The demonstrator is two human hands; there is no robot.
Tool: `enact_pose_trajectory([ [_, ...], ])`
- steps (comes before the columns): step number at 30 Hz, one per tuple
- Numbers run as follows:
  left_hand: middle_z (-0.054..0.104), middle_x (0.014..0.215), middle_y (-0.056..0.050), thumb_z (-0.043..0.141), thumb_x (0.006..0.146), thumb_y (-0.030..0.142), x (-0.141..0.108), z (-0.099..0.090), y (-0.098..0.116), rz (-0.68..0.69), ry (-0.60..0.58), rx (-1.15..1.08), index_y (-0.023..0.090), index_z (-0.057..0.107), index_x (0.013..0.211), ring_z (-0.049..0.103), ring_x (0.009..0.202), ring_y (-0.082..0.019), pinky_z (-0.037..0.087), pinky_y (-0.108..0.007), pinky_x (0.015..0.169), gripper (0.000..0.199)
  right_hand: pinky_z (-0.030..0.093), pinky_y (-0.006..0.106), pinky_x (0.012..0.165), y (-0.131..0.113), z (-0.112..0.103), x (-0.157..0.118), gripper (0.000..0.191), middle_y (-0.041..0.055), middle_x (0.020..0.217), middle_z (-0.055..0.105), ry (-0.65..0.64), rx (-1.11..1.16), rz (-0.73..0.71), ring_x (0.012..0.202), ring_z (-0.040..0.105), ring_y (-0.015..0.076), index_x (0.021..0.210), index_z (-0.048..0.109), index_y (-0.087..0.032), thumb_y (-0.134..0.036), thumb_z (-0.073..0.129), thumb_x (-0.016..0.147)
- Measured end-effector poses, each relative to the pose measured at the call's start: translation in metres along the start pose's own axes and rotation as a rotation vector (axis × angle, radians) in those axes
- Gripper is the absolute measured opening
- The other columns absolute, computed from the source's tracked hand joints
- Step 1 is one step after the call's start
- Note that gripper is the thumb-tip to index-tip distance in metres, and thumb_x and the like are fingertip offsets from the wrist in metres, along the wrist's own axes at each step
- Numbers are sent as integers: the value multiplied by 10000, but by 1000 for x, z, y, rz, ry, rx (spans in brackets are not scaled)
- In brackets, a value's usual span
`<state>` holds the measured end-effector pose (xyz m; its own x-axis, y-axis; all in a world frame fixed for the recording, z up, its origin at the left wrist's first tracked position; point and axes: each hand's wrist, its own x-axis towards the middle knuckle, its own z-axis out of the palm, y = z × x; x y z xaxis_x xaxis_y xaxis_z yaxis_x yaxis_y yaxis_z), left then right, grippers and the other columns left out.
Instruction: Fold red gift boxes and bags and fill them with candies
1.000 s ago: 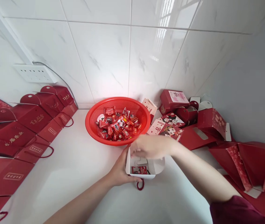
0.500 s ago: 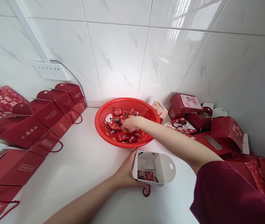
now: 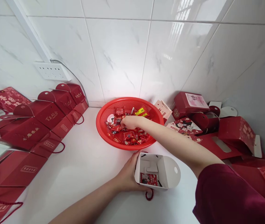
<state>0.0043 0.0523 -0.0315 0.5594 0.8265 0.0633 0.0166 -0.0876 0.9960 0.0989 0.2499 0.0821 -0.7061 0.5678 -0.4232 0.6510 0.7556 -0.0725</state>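
Okay, so a white-lined box (image 3: 154, 170) is being held open-side up over the table (image 3: 85, 165), just in front of the red basket (image 3: 99, 121), with the left hand (image 3: 128, 177) clamped around its left side. A little red packet (image 3: 149, 179) is being held inside at the bottom, and a cord (image 3: 149, 195) is being left dangling on the near side. Meanwhile, the sweets (image 3: 129, 135) in the basket are being touched by the right hand (image 3: 131, 122), fingers bunched together and dug in, though whether one's being pinched can't really be told. Over on the left, a whole row of boxes (image 3: 49, 115) is being kept along the table, while on the right a messy heap (image 3: 236, 133) of red boxes is being propped near the tiled wall (image 3: 118, 53).
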Motion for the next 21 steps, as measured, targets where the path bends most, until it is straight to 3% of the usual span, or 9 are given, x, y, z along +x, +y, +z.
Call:
enact_pose_trajectory([
  [4,413,1487,-164,983,411,354,0,-2,-1,34,-30,60,287,273,1505,414,1365,-398,294,-554,1163,1305,540,402,865,-3,6,5,279,76,1113,676,-76,21,-58,975,659,202,1122,651,-140,-346,638,935],
  [7,417,1482,-170,979,412,379,1,-2,-2,42,-34,60,282,286,1506,422,1355,-406,303,-558,1157,1299,503,324,821,1,8,6,301,93,1093,707,-85,32,-62,984,664,224,1101,686,-139,-320,699,861],
  [15,417,1491,-147,976,418,373,0,-2,-7,63,-24,111,317,218,1531,410,1370,-395,304,-560,1159,1348,444,260,633,-5,17,0,613,94,1147,706,-166,86,-101,931,676,249,1184,666,-153,-378,823,636],
  [21,407,1496,-171,976,430,361,0,-2,-9,87,-37,93,294,231,1529,416,1368,-404,306,-563,1158,1329,489,302,708,-7,17,-12,412,129,1124,695,-114,118,-61,944,672,256,1170,655,-122,-296,704,800],
])
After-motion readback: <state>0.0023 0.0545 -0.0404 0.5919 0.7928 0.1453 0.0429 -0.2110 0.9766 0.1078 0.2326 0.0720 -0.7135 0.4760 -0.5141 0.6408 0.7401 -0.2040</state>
